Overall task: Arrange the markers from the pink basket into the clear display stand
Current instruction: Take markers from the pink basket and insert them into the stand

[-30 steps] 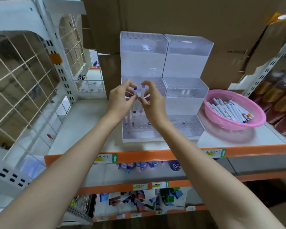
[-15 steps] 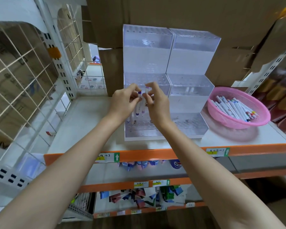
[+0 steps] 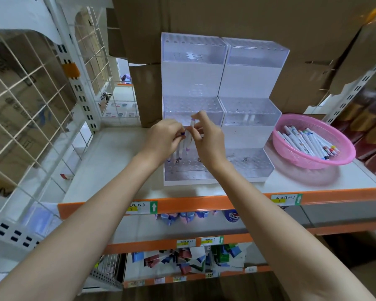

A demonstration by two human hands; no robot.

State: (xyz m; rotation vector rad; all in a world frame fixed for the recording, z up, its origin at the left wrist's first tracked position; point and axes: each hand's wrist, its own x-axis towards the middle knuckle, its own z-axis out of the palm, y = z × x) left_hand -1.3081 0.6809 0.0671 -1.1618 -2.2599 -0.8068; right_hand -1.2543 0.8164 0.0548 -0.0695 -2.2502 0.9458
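As left hand (image 3: 163, 139) and right hand (image 3: 212, 143) pinch markers (image 3: 186, 146) — held between both grips, over display stand (image 3: 250, 168).

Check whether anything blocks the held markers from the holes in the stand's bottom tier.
Nothing visible does. The left hand and right hand hold the markers just over the clear display stand's bottom tier, whose nearby holes look open.

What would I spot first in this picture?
The left hand and right hand meet mid-picture, pinching markers above the lowest step of the tall clear display stand. Right of it sits a bright pink basket heaped with spare markers.
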